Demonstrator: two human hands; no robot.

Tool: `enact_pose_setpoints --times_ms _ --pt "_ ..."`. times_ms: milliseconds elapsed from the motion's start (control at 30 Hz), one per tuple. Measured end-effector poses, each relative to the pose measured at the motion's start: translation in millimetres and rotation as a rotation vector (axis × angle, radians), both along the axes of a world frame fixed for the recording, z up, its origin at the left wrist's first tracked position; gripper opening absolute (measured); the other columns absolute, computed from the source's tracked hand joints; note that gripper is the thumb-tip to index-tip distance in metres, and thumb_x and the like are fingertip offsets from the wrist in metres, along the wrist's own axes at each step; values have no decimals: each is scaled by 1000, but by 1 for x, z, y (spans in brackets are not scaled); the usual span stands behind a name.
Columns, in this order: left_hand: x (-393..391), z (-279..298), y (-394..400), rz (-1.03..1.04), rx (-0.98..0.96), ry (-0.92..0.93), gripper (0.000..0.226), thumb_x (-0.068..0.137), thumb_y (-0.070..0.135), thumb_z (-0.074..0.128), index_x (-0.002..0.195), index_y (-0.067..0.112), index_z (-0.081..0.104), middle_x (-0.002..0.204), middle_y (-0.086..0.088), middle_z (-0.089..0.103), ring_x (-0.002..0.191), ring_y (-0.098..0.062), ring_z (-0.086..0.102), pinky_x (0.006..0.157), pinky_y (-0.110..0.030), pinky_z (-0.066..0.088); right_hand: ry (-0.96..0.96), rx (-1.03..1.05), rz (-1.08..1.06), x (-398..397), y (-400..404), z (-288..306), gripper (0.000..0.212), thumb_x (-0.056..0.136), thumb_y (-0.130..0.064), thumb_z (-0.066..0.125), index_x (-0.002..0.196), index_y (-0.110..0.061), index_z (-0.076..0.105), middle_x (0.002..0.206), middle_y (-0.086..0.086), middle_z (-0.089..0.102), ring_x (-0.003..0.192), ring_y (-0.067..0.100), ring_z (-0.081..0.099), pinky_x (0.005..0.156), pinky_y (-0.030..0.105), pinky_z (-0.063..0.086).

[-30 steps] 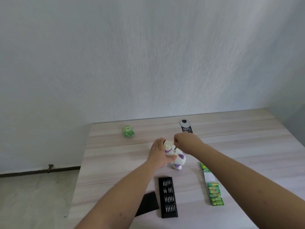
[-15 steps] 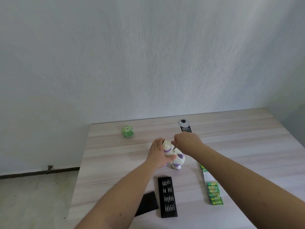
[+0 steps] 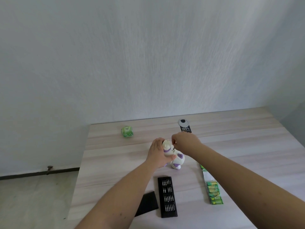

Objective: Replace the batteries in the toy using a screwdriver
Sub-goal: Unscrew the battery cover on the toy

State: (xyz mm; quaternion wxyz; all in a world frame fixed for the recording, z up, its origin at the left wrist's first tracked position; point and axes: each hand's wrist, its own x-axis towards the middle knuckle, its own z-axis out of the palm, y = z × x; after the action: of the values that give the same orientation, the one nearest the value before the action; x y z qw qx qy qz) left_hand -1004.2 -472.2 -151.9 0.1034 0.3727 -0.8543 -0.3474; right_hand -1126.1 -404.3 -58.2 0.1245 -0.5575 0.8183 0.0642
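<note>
I had the toy (image 3: 175, 157) in the middle of the table (image 3: 247, 139), white with purple patches. My left hand (image 3: 157, 153) gripped it from its left side, thumb wrapped across the body. My right hand (image 3: 184, 143) was bunched above the toy, fingers pinched round a thin screwdriver (image 3: 173, 147) whose tip pointed down at the toy's body. Nearer me than the toy, the black bit case (image 3: 167, 196) lay open, its lid (image 3: 146, 204) just to the case's left. To the toy's right and nearer me ran a strip of green batteries (image 3: 213, 191). Beyond the toy sat a green packet (image 3: 127, 131) to its far left and a dark card (image 3: 184, 127) past my right hand.
</note>
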Motion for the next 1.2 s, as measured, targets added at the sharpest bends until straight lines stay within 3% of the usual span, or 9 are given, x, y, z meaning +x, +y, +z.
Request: enact_pose_setpoints --times_ms 500,667,800,900,1000,1100,1200 --pt "-1 -1 -1 -4 20 -3 68 62 47 78 116 18 48 117 6 44 113 -12 43 96 -28 42 -4 -28 6 -2 3 5 21 90 -17 48 105 -22 62 109 1 60 99 22 60 74 30 47" --pt "0 -4 0 -5 25 -42 77 51 65 60 117 28 53 115 11 43 114 -8 41 98 -27 41 -42 -15 -25 -6 7 10 21 89 -20 48 104 -23 63 109 0 61 98 22 60 79 35 52" --pt "0 -7 -1 -5 46 -53 76 51 66 61 118 30 54 115 12 41 114 -7 40 98 -27 42 -68 -46 -64 -7 11 13 20 90 -22 48 102 -26 64 107 -3 62 96 21 60 73 29 48" --pt "1 -5 -1 -24 34 -43 76 55 66 65 121 29 52 118 12 40 117 -8 39 102 -24 36 -151 -89 -128 -10 16 17 20 87 -22 51 99 -27 66 104 -7 65 92 17 61 73 28 50" --pt "3 -4 -2 -31 28 6 72 64 51 79 121 20 47 121 7 42 116 -9 39 102 -25 34 -280 -144 -206 -12 26 20 16 87 -24 55 98 -25 68 99 -9 69 91 14 63 77 31 54" --pt "6 -4 -2 -30 -4 32 72 65 50 81 120 18 46 121 6 45 116 -12 41 100 -25 35 -458 -281 -325 -13 39 23 12 86 -23 61 93 -24 71 88 -14 68 80 10 64 68 28 54" --pt "5 -6 -2 -32 -4 33 75 63 50 82 121 17 47 122 5 45 116 -12 42 100 -27 36 -621 -409 -446 -13 53 22 7 85 -25 66 89 -25 73 76 -16 67 69 1 60 58 18 44"
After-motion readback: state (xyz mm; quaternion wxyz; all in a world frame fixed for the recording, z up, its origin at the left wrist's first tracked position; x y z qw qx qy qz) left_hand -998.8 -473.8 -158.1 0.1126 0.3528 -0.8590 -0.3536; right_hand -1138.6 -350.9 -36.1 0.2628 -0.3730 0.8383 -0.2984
